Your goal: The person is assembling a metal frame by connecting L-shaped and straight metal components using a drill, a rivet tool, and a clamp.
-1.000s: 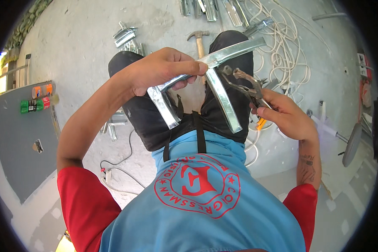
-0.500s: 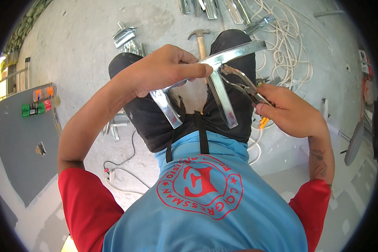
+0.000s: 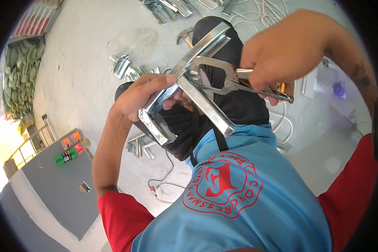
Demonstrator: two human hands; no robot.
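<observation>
A head-worn fisheye looks down, close above the blue shirt (image 3: 248, 201).

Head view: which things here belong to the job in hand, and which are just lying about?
Job in hand:
metal frame, in the left hand
locking pliers, in the right hand

Lying about:
green bottle
orange-labelled bottle
hammer, not in hand

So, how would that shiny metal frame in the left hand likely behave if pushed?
The metal frame is probably stiff: its side arms stick out past the left hand without visible sag. It looks light for its size, as its folded walls appear thin. It may twist if pushed at one end, since the arms branch off one side of the long bar.
</observation>
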